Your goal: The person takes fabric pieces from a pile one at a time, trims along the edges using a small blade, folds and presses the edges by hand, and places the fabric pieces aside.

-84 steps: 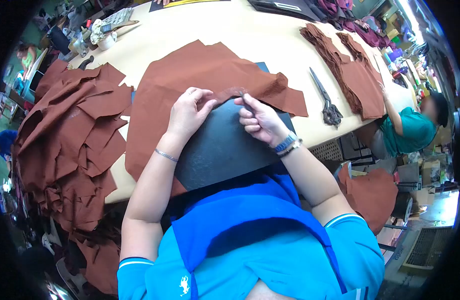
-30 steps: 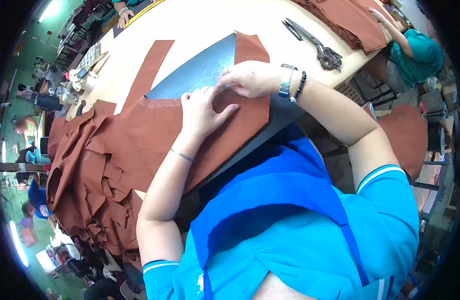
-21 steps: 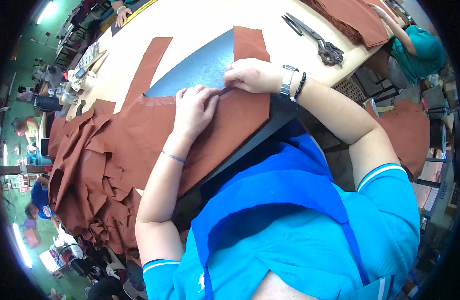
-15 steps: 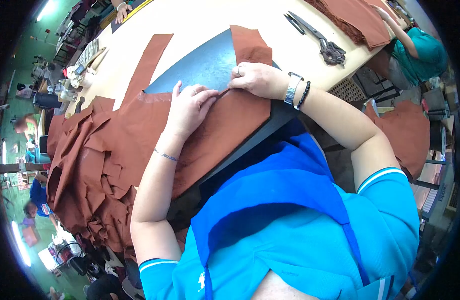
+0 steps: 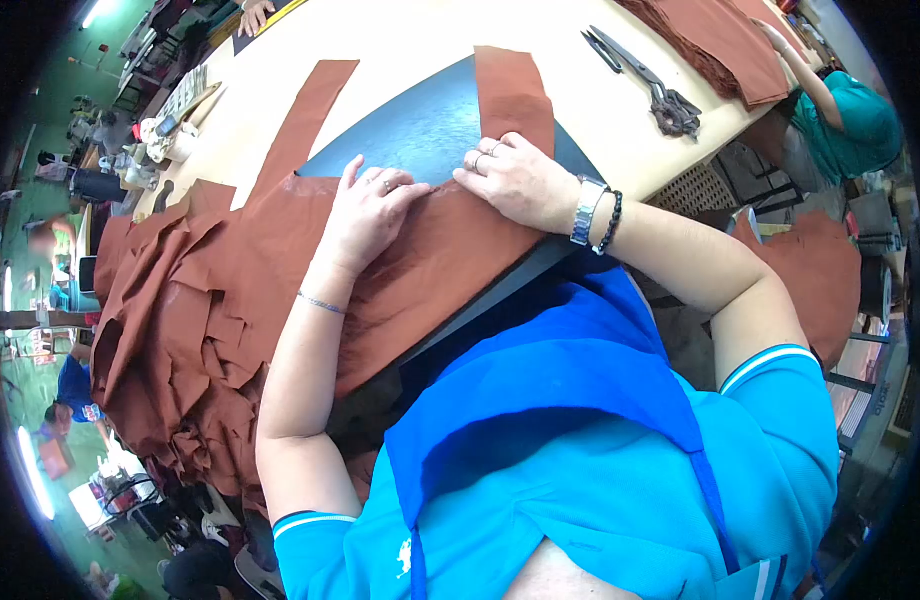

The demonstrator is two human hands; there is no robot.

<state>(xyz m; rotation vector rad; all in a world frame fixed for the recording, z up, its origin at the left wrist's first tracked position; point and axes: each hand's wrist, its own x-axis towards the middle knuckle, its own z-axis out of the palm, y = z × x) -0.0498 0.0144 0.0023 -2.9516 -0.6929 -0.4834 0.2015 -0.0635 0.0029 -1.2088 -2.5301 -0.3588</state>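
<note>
A large reddish-brown leather piece (image 5: 430,270) lies over a dark, shiny board (image 5: 405,125) on the pale table. Both hands are at the leather's upper edge, a short gap apart. My left hand (image 5: 368,215) has bent fingers closed at that edge, one finger sticking up; its fingertips are partly hidden. Opposite it, my right hand (image 5: 520,182) pinches the same edge, its wrist carrying a watch and a dark beaded bracelet. A brown upright section (image 5: 513,85) rises behind the right hand, and a brown strip (image 5: 305,125) slants up at the left.
Big scissors (image 5: 645,85) lie at the upper right. Heaped brown leather (image 5: 170,330) hangs over the table's left side. At the far right, a co-worker in green (image 5: 845,125) touches a stack of brown leather (image 5: 705,40). Containers and a brush (image 5: 175,140) stand at the left.
My right hand has turned and flattened somewhat, its fingers shifting along the leather edge. The left hand stays close to its earlier place. The whole view has shifted slightly.
</note>
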